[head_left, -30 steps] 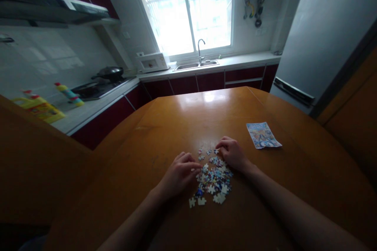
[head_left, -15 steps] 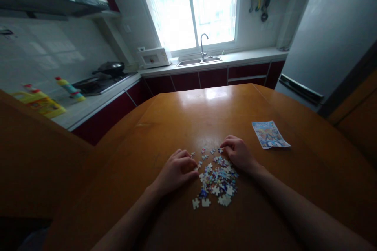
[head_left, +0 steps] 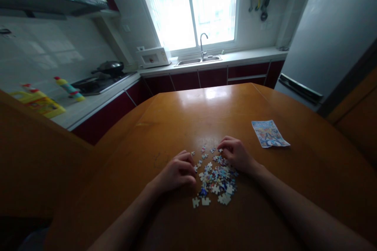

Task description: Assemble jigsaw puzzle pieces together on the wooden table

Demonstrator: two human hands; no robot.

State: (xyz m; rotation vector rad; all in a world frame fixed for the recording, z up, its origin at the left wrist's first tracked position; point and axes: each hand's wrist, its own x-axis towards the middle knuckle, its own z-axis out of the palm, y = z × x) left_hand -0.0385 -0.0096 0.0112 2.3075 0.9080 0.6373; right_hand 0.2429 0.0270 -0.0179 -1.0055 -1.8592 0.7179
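desk: we sit at a broad orange-brown wooden desk [head_left: 188, 117], its far half shining with window light.
fridge: we see a tall grey fridge [head_left: 330, 39] beyond the desk, far right.
window: we face a bright window [head_left: 212, 11] at the far wall, above a sink [head_left: 190, 62].
microwave: we make out a white microwave [head_left: 154, 58] just left of that sink.
leaflet: we have a creased, colourful leaflet [head_left: 269, 134] flat on the desk, right of both hands.
puzzle heap: we find the jumbled puzzle heap [head_left: 218, 178] on the near part of the desk, between our forearms.
left hand: our left hand [head_left: 178, 170] is released, loosely bent, thumb apart from the fingers, just left of the heap.
right hand: our right hand [head_left: 235, 155] bends its fingertips down to a small piece [head_left: 220, 150]; we cannot tell whether it pinches or merely touches it.
blank-backed pieces: we count two pale ones [head_left: 201, 202] side by side at the heap's near left.
loose pieces: we notice several small ones [head_left: 204, 149] scattered between the hands, on the heap's far side.
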